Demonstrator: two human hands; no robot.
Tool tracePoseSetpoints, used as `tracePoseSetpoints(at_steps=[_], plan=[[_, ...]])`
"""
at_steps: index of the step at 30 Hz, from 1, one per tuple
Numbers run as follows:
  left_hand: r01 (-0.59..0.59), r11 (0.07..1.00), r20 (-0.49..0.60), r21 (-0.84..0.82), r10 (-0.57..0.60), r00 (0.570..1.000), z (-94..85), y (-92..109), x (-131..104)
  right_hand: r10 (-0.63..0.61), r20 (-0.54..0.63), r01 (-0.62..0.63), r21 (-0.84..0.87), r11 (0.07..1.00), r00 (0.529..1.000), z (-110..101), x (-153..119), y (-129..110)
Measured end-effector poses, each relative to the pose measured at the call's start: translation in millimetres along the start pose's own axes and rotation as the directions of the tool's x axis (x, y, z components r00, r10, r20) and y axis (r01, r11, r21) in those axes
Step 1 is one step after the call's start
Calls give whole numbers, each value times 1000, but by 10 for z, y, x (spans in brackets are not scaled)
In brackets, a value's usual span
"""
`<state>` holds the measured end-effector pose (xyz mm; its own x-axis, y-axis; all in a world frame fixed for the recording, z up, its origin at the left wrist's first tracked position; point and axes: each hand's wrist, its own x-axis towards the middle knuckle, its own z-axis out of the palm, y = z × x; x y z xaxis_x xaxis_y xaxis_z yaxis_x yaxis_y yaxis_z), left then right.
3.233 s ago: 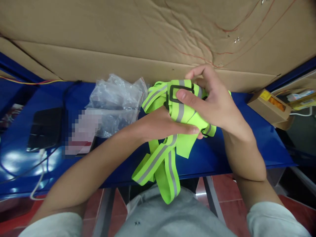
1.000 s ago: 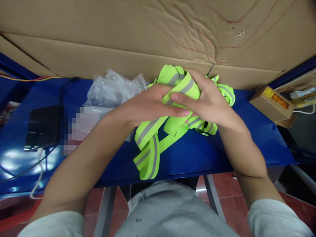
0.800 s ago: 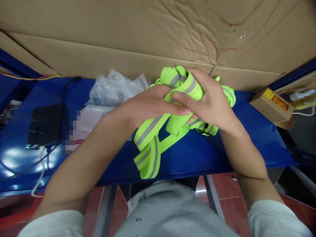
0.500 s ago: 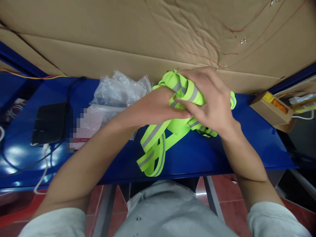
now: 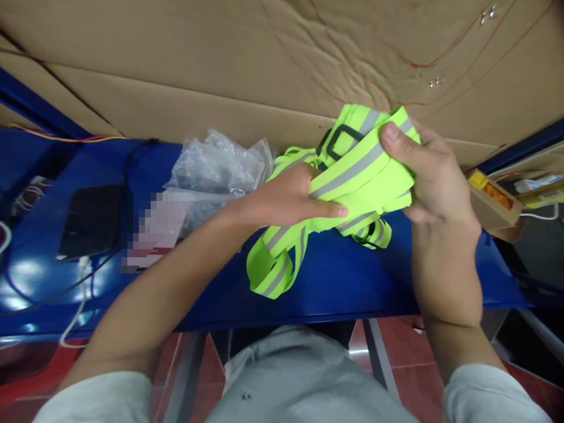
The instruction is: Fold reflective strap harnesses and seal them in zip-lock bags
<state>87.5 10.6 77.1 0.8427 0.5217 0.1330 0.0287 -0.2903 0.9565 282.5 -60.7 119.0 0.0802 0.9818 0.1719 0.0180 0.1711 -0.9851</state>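
Observation:
A bundle of neon yellow-green straps [image 5: 361, 182] with grey stripes is held up over the blue table. My left hand [image 5: 304, 194] grips its left side, thumb along the front and the other fingers hidden behind. At the right end, my right hand [image 5: 425, 167] pinches the folded straps with its thumb on top. A black buckle [image 5: 343, 141] shows on the upper part of the bundle. One strap loop [image 5: 273, 273] hangs at the lower left, and another end with a black buckle [image 5: 374, 234] lies below the bundle.
Clear plastic bags [image 5: 215, 161] lie left of the straps. Further left are a black phone-like device [image 5: 90, 220] with a white cable and a partly pixelated packet [image 5: 163, 226]. A cardboard box [image 5: 493, 200] stands at the right. Brown cardboard [image 5: 198, 64] walls the blue table's [image 5: 343, 288] back.
My right hand has moved right and turned, spreading the folded straps, and a black buckle has come into view on top. The left hand stays nearly in place.

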Motion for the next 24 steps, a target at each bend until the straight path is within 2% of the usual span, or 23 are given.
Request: tracePoseSetpoints(at_steps=[2,4,5,7,10,13,15,17,18,20,22,24], plan=[[-51,999,-4,10,52,999,25,-3,-4,108,67,-109,5,994,992,-57,30,14],[-100,994,-5,38,100,995,41,-7,-12,154,82,-148,-82,986,985,-104,52,42],[-111,993,1,43,111,994,46,-7,-17,133,75,-121,-146,982,988,-119,57,57],[-105,994,20,30,104,994,52,4,-30,10,49,3,-272,962,999,-133,56,72],[-50,999,4,19,50,999,67,44,-49,-178,71,191,-425,885,982,-125,22,46],[-50,996,-55,75,54,997,83,81,-51,-168,250,283,-552,784,954,-103,-34,-11],[-94,990,-91,106,104,990,85,85,-41,-146,376,363,-609,705,915,-81,-63,-28],[-123,988,-135,95,135,982,81,69,-28,-149,405,395,-636,663,902,-53,-77,-17],[-111,992,-150,61,119,982,78,56,-23,-163,376,383,-642,664,912,-38,-78,-4],[-17,997,-141,-74,6,990,73,32,-20,-163,295,319,-621,716,941,-12,-75,24],[121,958,-79,-260,-146,986,73,21,-25,-108,242,231,-570,788,964,2,-69,39],[242,881,26,-407,-254,967,83,26,-35,-81,202,179,-529,829,976,0,-63,33]])
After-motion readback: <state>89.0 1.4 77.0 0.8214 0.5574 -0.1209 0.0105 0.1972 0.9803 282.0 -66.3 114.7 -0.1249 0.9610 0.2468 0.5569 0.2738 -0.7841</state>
